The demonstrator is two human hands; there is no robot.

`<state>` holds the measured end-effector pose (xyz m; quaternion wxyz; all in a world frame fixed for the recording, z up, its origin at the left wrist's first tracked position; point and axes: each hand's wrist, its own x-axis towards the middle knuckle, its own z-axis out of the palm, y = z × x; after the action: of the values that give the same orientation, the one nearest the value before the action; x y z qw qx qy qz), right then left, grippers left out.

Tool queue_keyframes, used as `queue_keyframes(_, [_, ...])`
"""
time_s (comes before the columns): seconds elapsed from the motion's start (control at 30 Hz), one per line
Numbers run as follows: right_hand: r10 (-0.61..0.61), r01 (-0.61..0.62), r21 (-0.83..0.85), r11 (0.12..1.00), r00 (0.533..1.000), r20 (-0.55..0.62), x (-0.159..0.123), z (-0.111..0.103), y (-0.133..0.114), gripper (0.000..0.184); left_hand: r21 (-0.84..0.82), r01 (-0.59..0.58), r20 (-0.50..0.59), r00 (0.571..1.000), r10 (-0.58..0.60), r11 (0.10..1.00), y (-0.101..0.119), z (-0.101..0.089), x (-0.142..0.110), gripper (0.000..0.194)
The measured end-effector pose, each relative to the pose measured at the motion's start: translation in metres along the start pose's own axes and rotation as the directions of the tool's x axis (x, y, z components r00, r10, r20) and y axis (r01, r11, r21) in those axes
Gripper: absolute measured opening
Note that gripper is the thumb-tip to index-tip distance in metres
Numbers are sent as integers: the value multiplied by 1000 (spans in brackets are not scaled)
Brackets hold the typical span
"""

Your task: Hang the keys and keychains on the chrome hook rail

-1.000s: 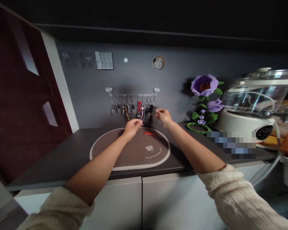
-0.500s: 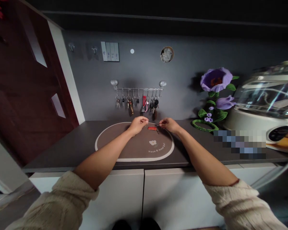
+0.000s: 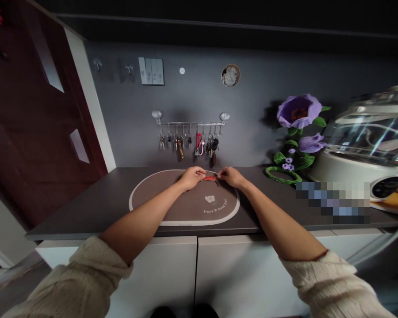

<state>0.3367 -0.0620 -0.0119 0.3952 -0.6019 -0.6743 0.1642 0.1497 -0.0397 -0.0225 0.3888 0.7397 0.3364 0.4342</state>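
Observation:
Over the far part of an oval brown mat (image 3: 172, 207), both hands meet around a small red key fob (image 3: 210, 178) with a dark key (image 3: 217, 183) hanging at its right end. My left hand (image 3: 191, 178) pinches the fob's left end between thumb and fingers. At the other end, my right hand (image 3: 232, 176) is closed with its fingertips on the key ring, which is mostly hidden by them. Behind the hands, a clear wall rail (image 3: 190, 123) carries several bunches of keys (image 3: 180, 148).
Purple artificial flowers (image 3: 298, 110) with a green base stand right of the mat. Beyond them is a white appliance (image 3: 351, 168) with a clear cover. A dark shelf (image 3: 199, 26) overhangs the counter (image 3: 86, 194). White cabinet doors (image 3: 152, 269) lie below the counter.
My left hand has come down and its fingertips now meet the red key fob's left end. My right hand has lowered slightly, keeping hold of the ring end.

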Motion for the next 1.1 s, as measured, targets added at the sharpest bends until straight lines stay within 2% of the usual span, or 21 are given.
queue_keyframes(0.1, [-21,21,71,997,1000,9,-2,0,-4,5,28,-45,-7,999,45,999,2,1,-1,13])
queue_keyframes(0.3, [-100,86,253,964,994,44,-5,0,-18,18,96,-115,-50,991,121,989,4,0,2,14])
queue_keyframes(0.47, [-147,108,344,933,985,91,-9,1,-31,21,138,-218,-37,974,225,966,8,-1,3,16])
queue_keyframes(0.67, [-173,123,390,913,981,94,-15,1,-43,23,125,-258,-8,965,261,958,17,-2,1,19])
queue_keyframes(0.87, [-144,77,556,827,987,77,-17,4,-49,23,4,-251,-20,968,251,968,23,-2,0,22])
queue_keyframes(1.1, [-95,5,649,761,990,103,-15,9,-47,27,-234,-110,-45,994,102,966,22,2,-1,25])
